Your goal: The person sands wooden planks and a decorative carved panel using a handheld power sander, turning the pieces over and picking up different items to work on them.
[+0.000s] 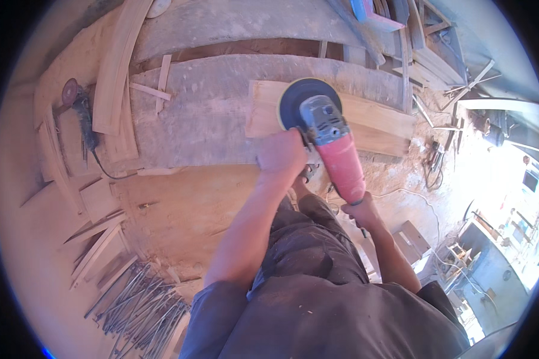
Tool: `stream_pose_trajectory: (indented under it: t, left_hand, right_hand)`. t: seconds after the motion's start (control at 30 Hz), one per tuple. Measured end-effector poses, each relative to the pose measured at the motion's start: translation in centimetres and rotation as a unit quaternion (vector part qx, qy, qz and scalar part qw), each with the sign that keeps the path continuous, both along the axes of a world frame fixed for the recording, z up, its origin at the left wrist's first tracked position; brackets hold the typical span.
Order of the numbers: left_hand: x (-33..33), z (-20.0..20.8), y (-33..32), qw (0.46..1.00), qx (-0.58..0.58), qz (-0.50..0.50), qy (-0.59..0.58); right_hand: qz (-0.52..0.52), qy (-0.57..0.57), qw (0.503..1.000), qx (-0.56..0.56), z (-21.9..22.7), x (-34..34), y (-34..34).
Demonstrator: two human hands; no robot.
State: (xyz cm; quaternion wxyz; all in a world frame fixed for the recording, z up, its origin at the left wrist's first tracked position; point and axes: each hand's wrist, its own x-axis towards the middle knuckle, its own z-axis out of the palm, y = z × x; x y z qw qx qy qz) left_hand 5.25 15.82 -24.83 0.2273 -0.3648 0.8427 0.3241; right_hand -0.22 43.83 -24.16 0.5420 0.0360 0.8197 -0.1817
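A red and grey angle sander [341, 158] with a round black disc pad [292, 103] is held between my two hands. The pad lies over a pale wooden board [380, 124] and hides part of it; whether the two touch, I cannot tell. My left hand [282, 154] is closed near the tool's head, apparently round its side handle, which the hand mostly hides. Around the rear end of the red body my right hand [363, 212] is wrapped. Beneath the board is a worn, dusty workbench [191, 113].
At the left lies a small angle grinder [85, 116] with its cord, beside long wooden planks [118, 75]. Thin wood strips [163, 84] rest on the bench. Several metal rods [141, 305] are piled on the floor at the lower left. A pale cable [416, 194] crosses the right side.
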Motion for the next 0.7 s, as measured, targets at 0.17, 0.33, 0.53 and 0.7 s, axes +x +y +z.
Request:
stream_pose_trajectory:
  t: [0.17, 0.33, 0.53, 0.7]
  left_hand:
    - [2.5, -0.8, -4.7, 0.997, -0.063, 0.043, -0.031]
    - [2.8, 0.7, -6.3, 0.992, -0.078, 0.063, -0.071]
    - [-1.1, 0.5, -3.3, 0.993, -0.092, 0.013, -0.07]
    - [-6.2, -0.2, 2.3, 0.988, -0.108, -0.063, -0.092]
  right_hand:
    - [0.073, 0.011, 0.995, -0.06, 1.1, 0.5, -6.7]
    - [0.101, 0.024, 0.989, -0.104, -2.1, 0.6, -6.2]
    - [0.069, -0.006, 0.995, -0.074, -0.4, -1.4, -4.0]
    - [-0.003, 0.026, 0.994, -0.111, 0.6, -4.2, 1.5]
